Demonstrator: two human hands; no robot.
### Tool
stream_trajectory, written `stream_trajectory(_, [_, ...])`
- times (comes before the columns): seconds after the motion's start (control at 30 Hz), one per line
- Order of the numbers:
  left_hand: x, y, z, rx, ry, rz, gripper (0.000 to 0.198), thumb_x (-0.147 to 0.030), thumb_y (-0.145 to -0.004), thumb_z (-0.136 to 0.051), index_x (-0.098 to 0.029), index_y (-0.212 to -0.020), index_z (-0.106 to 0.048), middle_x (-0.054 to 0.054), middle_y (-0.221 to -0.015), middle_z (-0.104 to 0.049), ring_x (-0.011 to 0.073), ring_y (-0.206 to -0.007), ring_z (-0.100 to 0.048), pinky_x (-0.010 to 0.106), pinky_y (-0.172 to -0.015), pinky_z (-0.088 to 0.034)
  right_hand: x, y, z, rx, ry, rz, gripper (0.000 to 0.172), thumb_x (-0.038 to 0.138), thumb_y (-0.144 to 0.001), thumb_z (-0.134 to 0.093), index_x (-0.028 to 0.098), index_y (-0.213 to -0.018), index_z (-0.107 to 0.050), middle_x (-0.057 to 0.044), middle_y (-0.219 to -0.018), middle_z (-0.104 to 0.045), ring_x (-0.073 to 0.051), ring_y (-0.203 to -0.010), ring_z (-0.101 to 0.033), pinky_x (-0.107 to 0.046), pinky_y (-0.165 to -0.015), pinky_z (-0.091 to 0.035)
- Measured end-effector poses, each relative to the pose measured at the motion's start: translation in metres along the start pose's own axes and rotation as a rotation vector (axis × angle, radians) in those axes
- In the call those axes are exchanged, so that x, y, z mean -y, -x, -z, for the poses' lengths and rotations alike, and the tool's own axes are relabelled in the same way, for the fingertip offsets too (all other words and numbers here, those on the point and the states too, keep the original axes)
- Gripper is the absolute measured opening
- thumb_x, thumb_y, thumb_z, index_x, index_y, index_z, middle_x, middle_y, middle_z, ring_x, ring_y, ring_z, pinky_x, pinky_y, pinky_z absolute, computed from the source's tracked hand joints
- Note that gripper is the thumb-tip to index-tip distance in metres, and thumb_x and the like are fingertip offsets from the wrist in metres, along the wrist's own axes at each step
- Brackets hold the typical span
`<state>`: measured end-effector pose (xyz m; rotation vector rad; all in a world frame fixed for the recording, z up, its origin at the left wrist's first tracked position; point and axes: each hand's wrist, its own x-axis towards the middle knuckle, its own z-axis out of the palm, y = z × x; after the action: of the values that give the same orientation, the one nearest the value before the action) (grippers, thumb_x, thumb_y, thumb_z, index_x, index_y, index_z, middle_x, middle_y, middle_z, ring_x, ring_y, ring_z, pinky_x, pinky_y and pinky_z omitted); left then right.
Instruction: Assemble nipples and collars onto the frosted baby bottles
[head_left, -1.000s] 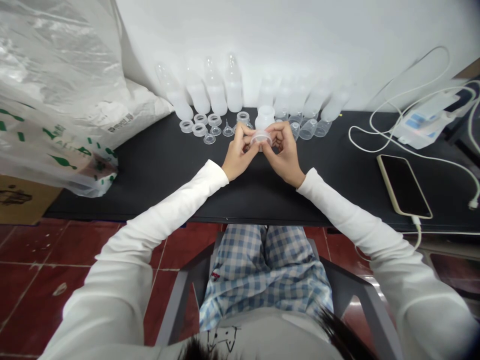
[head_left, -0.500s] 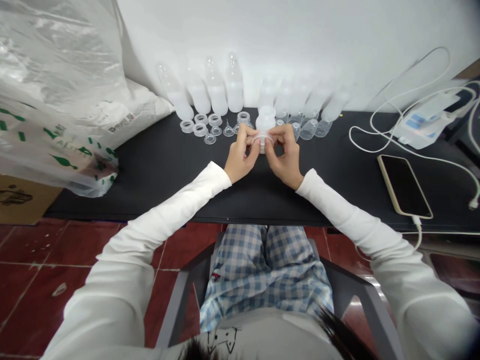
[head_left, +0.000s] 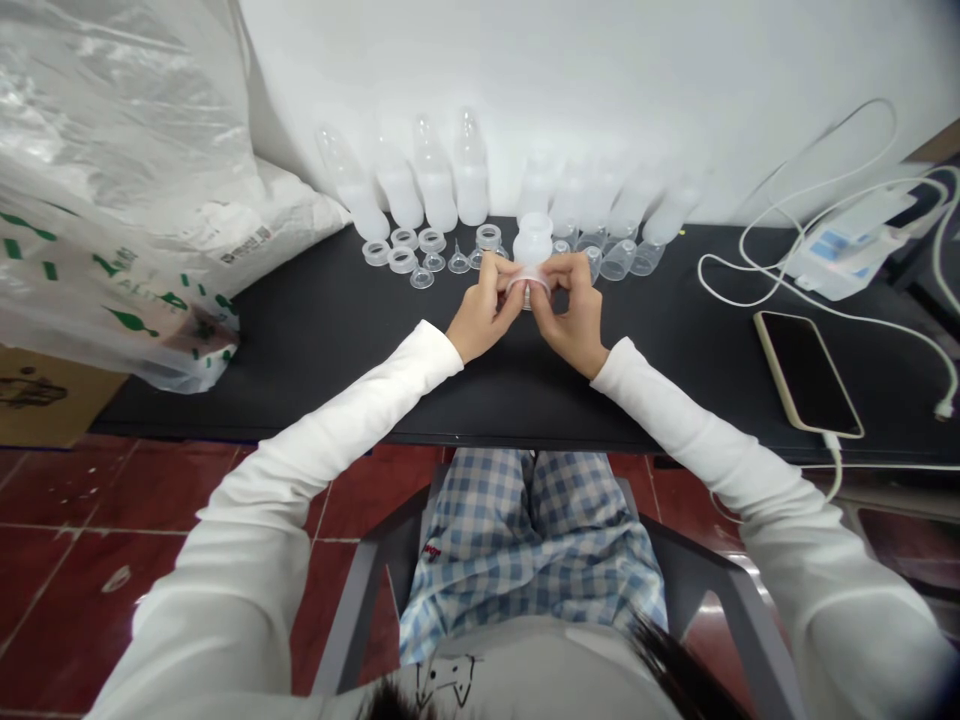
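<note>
A black desk (head_left: 315, 330) spans the scene against a pale wall (head_left: 570, 60). On its left side sits a large, shiny white sack (head_left: 112, 90), with a clear bag printed in green (head_left: 127, 300) nearer the person. A grey chair (head_left: 349, 610) stands at the desk's near edge. At far right lies a white box (head_left: 855, 240) with blue patches; nearer, a dark-screened phone (head_left: 810, 370) lies face up, a white cable (head_left: 835, 465) plugged into its near end.

Both hands are over the middle of the desk, fingers bent inward. The left hand (head_left: 484, 312) and the right hand (head_left: 576, 315) together pinch a pale ring-shaped piece (head_left: 527, 298) between thumbs and fingers, just on the near side of an upright white bottle (head_left: 533, 240). Whether the piece touches that bottle is hard to tell.

Along the wall, four capped bottles (head_left: 471, 185) stand to the left and a row of uncapped bottles (head_left: 664, 215) to the right. Clear caps (head_left: 618, 259) lie before the right row. White rings (head_left: 403, 260) and small clear teats (head_left: 422, 278) lie before the left one.
</note>
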<state>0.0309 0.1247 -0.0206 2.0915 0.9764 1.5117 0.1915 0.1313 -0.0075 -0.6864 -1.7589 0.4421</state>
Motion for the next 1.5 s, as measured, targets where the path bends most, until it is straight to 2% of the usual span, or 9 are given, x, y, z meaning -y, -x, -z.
stream_trajectory(0.23, [-0.001,0.000,0.004,0.004,-0.116,-0.068,0.042,-0.061,-0.105,-0.030,-0.021,-0.117,-0.037,0.008,-0.102,-0.068,0.0187,-0.087,-0.075,0.035,-0.082,-0.060,-0.002,-0.004,0.004,0.061,-0.016,0.029,0.037,0.062,-0.099,-0.053,0.026,-0.105,-0.054,0.001,-0.081,-0.060,-0.014,-0.065,-0.056,-0.035,-0.067,-0.057])
stream_trajectory(0.4, [0.012,0.001,0.005,0.008,-0.138,-0.133,0.046,-0.063,-0.105,-0.028,-0.021,-0.122,-0.034,0.013,-0.115,-0.062,0.0207,-0.101,-0.073,0.039,-0.089,-0.059,-0.016,-0.007,0.008,0.129,-0.125,0.032,0.055,0.072,-0.086,-0.066,0.029,-0.117,-0.051,-0.003,-0.094,-0.062,-0.020,-0.079,-0.063,-0.040,-0.074,-0.059])
stream_trajectory(0.53, [0.022,0.002,0.001,-0.012,-0.090,-0.156,0.047,-0.063,-0.104,-0.028,-0.022,-0.125,-0.032,0.013,-0.120,-0.058,0.0194,-0.099,-0.072,0.040,-0.089,-0.058,-0.016,-0.008,0.009,0.145,-0.218,-0.035,0.056,0.078,-0.092,-0.048,0.032,-0.124,-0.048,-0.003,-0.095,-0.062,-0.021,-0.086,-0.066,-0.043,-0.079,-0.060])
stream_trajectory(0.6, [0.025,0.002,-0.001,-0.025,-0.085,-0.161,0.045,-0.062,-0.104,-0.030,-0.022,-0.124,-0.034,0.013,-0.120,-0.056,0.0207,-0.102,-0.071,0.042,-0.094,-0.056,-0.011,-0.010,0.009,0.172,-0.236,-0.083,0.052,0.077,-0.095,-0.045,0.031,-0.119,-0.053,-0.003,-0.096,-0.063,-0.020,-0.087,-0.066,-0.042,-0.082,-0.060])
stream_trajectory(0.73, [0.029,-0.001,0.001,-0.040,-0.099,-0.158,0.044,-0.063,-0.103,-0.035,-0.021,-0.117,-0.039,0.013,-0.117,-0.056,0.0230,-0.110,-0.068,0.046,-0.104,-0.051,-0.001,-0.016,0.010,0.177,-0.284,-0.131,0.046,0.070,-0.093,-0.057,0.025,-0.103,-0.064,-0.005,-0.105,-0.067,-0.019,-0.091,-0.065,-0.039,-0.083,-0.060])
stream_trajectory(0.93, [0.023,-0.008,0.008,-0.046,-0.076,-0.075,0.049,-0.068,-0.099,-0.041,-0.022,-0.113,-0.043,0.010,-0.111,-0.058,0.0206,-0.098,-0.070,0.041,-0.093,-0.055,-0.002,-0.015,0.006,0.109,-0.333,-0.128,0.043,0.066,-0.089,-0.066,0.024,-0.096,-0.064,-0.005,-0.103,-0.070,-0.018,-0.086,-0.066,-0.037,-0.078,-0.060])
stream_trajectory(1.13, [0.015,-0.010,0.008,-0.038,0.006,-0.008,0.048,-0.069,-0.097,-0.047,-0.025,-0.118,-0.045,0.006,-0.106,-0.061,0.0201,-0.095,-0.070,0.039,-0.087,-0.058,0.002,-0.011,0.003,0.019,-0.234,-0.070,0.038,0.063,-0.092,-0.065,0.024,-0.094,-0.063,-0.004,-0.098,-0.068,-0.018,-0.084,-0.064,-0.035,-0.075,-0.057])
stream_trajectory(1.37, [0.028,-0.007,0.003,-0.035,0.091,-0.021,0.048,-0.069,-0.096,-0.050,-0.030,-0.123,-0.042,0.003,-0.106,-0.059,0.0196,-0.100,-0.072,0.039,-0.087,-0.061,-0.001,-0.013,0.007,0.143,-0.306,-0.141,0.041,0.067,-0.091,-0.064,0.027,-0.102,-0.063,-0.005,-0.111,-0.065,-0.017,-0.088,-0.062,-0.034,-0.079,-0.057])
stream_trajectory(1.5, [0.029,-0.007,0.003,-0.048,0.057,0.010,0.051,-0.070,-0.095,-0.051,-0.030,-0.124,-0.042,0.005,-0.108,-0.060,0.0206,-0.103,-0.071,0.040,-0.088,-0.061,-0.004,-0.016,0.009,0.205,-0.298,-0.187,0.042,0.068,-0.086,-0.069,0.028,-0.100,-0.067,-0.004,-0.108,-0.064,-0.017,-0.087,-0.060,-0.034,-0.079,-0.057])
